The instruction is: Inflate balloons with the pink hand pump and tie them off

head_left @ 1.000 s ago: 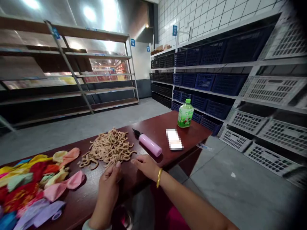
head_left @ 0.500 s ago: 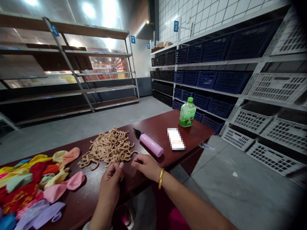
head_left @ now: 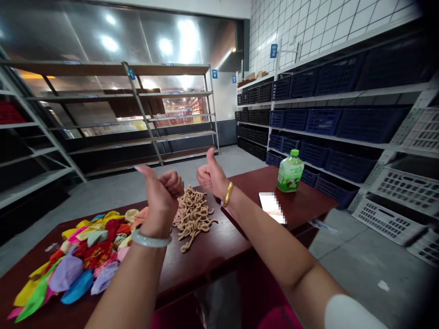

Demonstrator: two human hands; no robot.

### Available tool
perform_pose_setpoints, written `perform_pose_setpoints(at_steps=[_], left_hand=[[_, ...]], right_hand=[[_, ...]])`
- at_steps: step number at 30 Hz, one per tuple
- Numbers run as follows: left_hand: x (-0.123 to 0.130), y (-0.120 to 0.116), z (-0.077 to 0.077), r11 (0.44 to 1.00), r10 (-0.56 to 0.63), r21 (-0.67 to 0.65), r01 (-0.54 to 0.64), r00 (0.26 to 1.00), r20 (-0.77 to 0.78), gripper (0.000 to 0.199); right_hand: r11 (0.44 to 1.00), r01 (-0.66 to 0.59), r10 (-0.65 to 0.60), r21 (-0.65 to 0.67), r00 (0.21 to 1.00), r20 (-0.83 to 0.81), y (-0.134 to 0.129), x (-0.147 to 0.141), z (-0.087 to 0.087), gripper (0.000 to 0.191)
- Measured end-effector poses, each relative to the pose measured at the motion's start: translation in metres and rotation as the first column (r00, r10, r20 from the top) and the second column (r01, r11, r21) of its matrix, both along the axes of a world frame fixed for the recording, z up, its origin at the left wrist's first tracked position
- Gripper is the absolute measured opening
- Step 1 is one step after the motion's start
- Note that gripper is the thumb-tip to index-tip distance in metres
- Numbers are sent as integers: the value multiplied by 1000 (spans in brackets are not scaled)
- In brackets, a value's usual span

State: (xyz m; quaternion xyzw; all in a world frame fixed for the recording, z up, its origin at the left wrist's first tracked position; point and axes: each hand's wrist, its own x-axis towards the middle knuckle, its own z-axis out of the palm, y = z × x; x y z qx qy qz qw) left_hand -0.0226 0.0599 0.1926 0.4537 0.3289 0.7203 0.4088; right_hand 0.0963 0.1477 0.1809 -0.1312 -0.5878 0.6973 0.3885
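Note:
Both hands are raised over the brown table [head_left: 236,242], thumbs pointing up and fingers curled into fists. My left hand [head_left: 160,194], with a pale bangle at the wrist, holds nothing and is in front of the left side of a pile of tan curly strands [head_left: 195,217]. To the right of it my right hand [head_left: 214,176], wearing a gold bracelet, is likewise a bare fist above the far side of the pile. Many colourful limp balloons [head_left: 99,244] lie spread on the table's left. The pink pump is almost wholly hidden behind my right forearm.
A phone [head_left: 269,205] with a blurred-out screen lies right of my arm. Beyond it stands a green-capped bottle [head_left: 290,172] of green liquid. Metal shelving [head_left: 185,137] lines the back; racks of dark blue crates [head_left: 322,121] and white crates [head_left: 391,219] run along the right.
Both hands have lifted from beside the tan pile, and their fingers have curled into fists with thumbs up. The view has tilted up and turned left.

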Motion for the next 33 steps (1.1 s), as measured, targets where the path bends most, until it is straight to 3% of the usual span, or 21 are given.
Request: perform_pose_setpoints(at_steps=[3,5,12,16,18,20,24,27,29,31,33], left_hand=[[2,8,41,998,5,68,-6,1000,6,71],[3,13,50,998,3,68,-4,1000,21,72],[6,22,33,1000,-28,-2,28,999,38,72],[5,15,25,1000,-7,-30,9,998,65,72],[2,10,11,998,-17,-56,21,998,68,72],[-3,2,-13,994,-55,-96,60,997,53,71],[-15,-26,-77,961,-124,-249,123,992,11,73],[-24,-55,-118,963,-32,-270,24,999,-24,75],[-31,-74,-137,950,47,-310,-47,999,-5,75],[-41,-90,-149,934,129,-341,-107,991,43,73],[-52,-104,-157,919,209,-359,-162,973,98,71]], right_hand=[[999,-46,46,2,997,-56,3,-9,44,75],[998,-53,52,-17,996,-71,3,-14,55,74],[994,-75,70,-83,995,-66,6,-27,44,73],[998,-4,3,-62,1000,-8,-5,-23,40,73],[998,37,-34,-50,998,50,-12,-19,31,72],[999,29,-27,-19,993,116,-15,-13,12,71],[986,124,-151,114,952,265,-10,-8,-50,69],[926,142,-295,349,850,437,-10,-23,-95,57],[808,36,-401,589,766,503,-14,-42,-114,47],[618,-154,-494,771,687,532,-22,-67,-124,40],[539,-253,-496,803,676,546,-34,-93,-128,29]])
